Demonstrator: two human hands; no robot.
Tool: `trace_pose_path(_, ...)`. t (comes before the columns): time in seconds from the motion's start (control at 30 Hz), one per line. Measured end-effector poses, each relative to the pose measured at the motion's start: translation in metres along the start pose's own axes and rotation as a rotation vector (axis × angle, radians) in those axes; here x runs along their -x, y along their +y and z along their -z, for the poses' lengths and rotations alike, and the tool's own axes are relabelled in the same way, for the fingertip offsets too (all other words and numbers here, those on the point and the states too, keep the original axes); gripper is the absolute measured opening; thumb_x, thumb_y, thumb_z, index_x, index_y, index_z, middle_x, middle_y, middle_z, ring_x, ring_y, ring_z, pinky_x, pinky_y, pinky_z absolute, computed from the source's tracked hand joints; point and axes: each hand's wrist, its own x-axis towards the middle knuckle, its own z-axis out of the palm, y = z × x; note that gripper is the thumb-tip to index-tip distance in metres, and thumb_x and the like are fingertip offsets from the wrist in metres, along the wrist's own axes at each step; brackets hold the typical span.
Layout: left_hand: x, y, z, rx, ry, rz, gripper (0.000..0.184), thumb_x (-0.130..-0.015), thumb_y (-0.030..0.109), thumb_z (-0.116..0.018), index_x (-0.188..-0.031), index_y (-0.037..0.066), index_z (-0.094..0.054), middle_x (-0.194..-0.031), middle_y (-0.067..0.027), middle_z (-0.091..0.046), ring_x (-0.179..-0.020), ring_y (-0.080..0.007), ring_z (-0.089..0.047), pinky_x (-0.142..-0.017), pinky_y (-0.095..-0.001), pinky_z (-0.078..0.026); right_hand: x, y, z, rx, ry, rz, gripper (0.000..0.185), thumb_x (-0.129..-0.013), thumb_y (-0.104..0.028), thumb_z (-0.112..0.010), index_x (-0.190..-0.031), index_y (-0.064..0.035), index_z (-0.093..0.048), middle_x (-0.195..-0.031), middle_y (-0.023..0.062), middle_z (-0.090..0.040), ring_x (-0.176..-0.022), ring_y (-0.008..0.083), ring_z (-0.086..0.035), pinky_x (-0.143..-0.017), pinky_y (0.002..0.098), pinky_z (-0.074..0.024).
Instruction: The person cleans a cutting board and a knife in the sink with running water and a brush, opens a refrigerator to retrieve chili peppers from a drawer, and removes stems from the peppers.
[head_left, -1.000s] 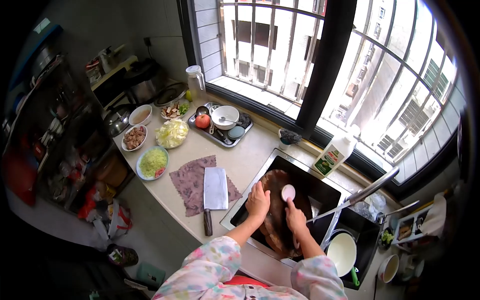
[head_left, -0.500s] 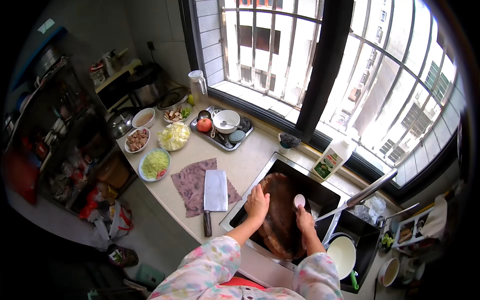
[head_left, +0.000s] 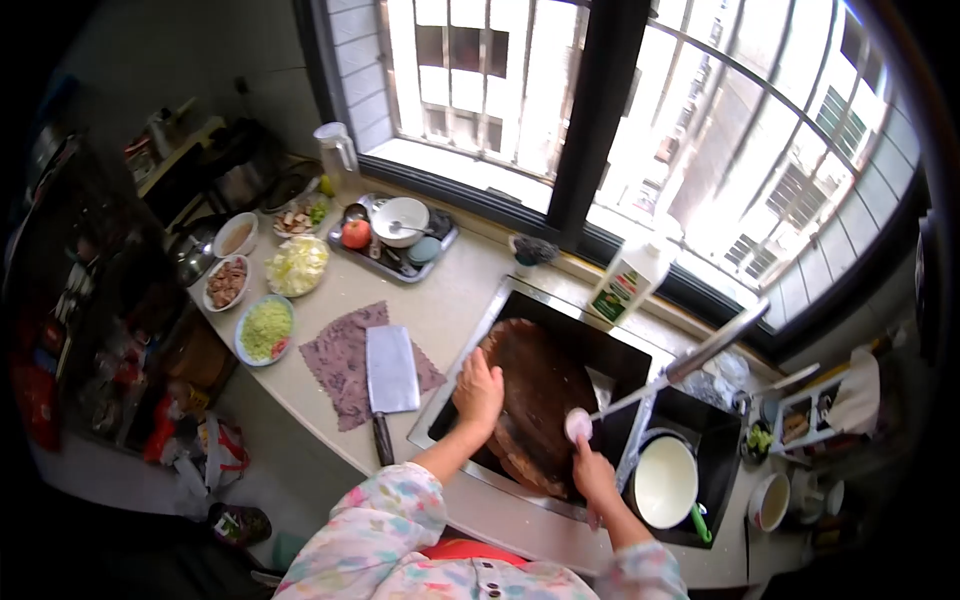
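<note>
A thick round wooden cutting board (head_left: 530, 400), dark brown and wet-looking, leans in the black sink basin (head_left: 625, 365). My left hand (head_left: 480, 392) grips the board's left edge, its thumb side over the wood. In my right hand (head_left: 592, 470) is a small round pale pink object (head_left: 578, 424), held at the board's right side; its kind cannot be made out. Just above that hand ends the long metal faucet (head_left: 690, 370). A cleaver (head_left: 391, 370) lies on a purple patterned cloth (head_left: 335, 350) to the left of the sink.
White pan (head_left: 665, 483) with a green handle sits in the right basin. Behind the sink stands a white bottle (head_left: 630, 280). Further left are a metal tray (head_left: 400, 268), a plate of chopped cabbage (head_left: 297, 265) and several food bowls. A barred window rises behind.
The view has turned, so the counter items appear further left. My right hand has moved the pale pink object toward the near side of the board. My left hand stays on the edge.
</note>
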Motion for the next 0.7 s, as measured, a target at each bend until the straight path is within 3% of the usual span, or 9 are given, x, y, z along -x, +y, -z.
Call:
trace_pose_path(0.13, 0.001, 0.000, 0.002, 0.025, 0.032, -0.028, 0.043, -0.081, 0.021, -0.058, -0.117, 0.003, -0.046, -0.111, -0.0167, -0.055, -0.093, -0.0358, -0.056, -0.078, -0.0445, -0.047, -0.078, 0.008, -0.021, -0.061, 0.070, -0.148, 0.035, -0.085, -0.015, -0.040, -0.120, -0.0087, -0.044, -0.084, 0.0237, -0.063, -0.082, 0.0405, -0.061, -0.068, 0.0503, -0.0483)
trace_pose_path(0.33, 0.001, -0.001, 0.013, 0.100, -0.060, 0.011, 0.046, -0.082, 0.022, -0.057, -0.121, 0.001, -0.046, -0.116, -0.0181, -0.054, -0.105, -0.0349, -0.052, -0.088, -0.0409, -0.043, 0.017, 0.012, -0.001, -0.048, -0.021, -0.016, 0.038, -0.089, -0.022, -0.041, -0.125, -0.0108, -0.036, -0.072, 0.0230, -0.062, -0.066, 0.0406, -0.062, -0.059, 0.0525, -0.0475)
trace_pose_path(0.4, 0.001, 0.004, 0.013, 0.078, -0.048, 0.023, 0.044, -0.082, 0.021, -0.057, -0.120, 0.001, -0.047, -0.115, -0.0178, -0.054, -0.105, -0.0348, -0.052, -0.088, -0.0405, -0.043, 0.051, 0.010, 0.012, -0.006, -0.139, -0.066, 0.045, -0.089, -0.022, -0.043, -0.131, -0.0135, -0.031, -0.069, 0.0217, -0.062, -0.065, 0.0410, -0.061, -0.058, 0.0526, -0.0473)
trace_pose_path(0.5, 0.000, 0.007, 0.011, 0.052, -0.020, 0.016, 0.042, -0.081, 0.019, -0.057, -0.118, 0.001, -0.048, -0.114, -0.0176, -0.055, -0.104, -0.0351, -0.053, -0.087, -0.0404, -0.043, 0.035, 0.010, 0.003, -0.017, -0.066, -0.065, 0.043, -0.089, -0.023, -0.043, -0.129, -0.0110, -0.035, -0.073, 0.0229, -0.063, -0.068, 0.0407, -0.062, -0.061, 0.0520, -0.0477)
trace_pose_path(0.6, 0.000, 0.007, 0.012, 0.069, -0.022, 0.027, 0.042, -0.081, 0.019, -0.057, -0.117, 0.000, -0.048, -0.114, -0.0179, -0.055, -0.103, -0.0350, -0.053, -0.087, -0.0404, -0.043, -0.052, 0.027, -0.018, -0.114, 0.018, -0.081, 0.037, -0.088, -0.023, -0.044, -0.121, -0.0048, -0.044, -0.082, 0.0250, -0.062, -0.076, 0.0415, -0.060, -0.067, 0.0503, -0.0478)
trace_pose_path(0.7, 0.002, 0.007, 0.014, 0.087, -0.014, 0.020, 0.041, -0.081, 0.018, -0.058, -0.117, 0.000, -0.049, -0.113, -0.0179, -0.055, -0.103, -0.0347, -0.053, -0.087, -0.0403, -0.043, -0.021, 0.014, 0.001, -0.248, -0.031, -0.031, 0.035, -0.087, -0.021, -0.045, -0.121, -0.0091, -0.046, -0.083, 0.0261, -0.061, -0.079, 0.0428, -0.059, -0.071, 0.0506, -0.0462)
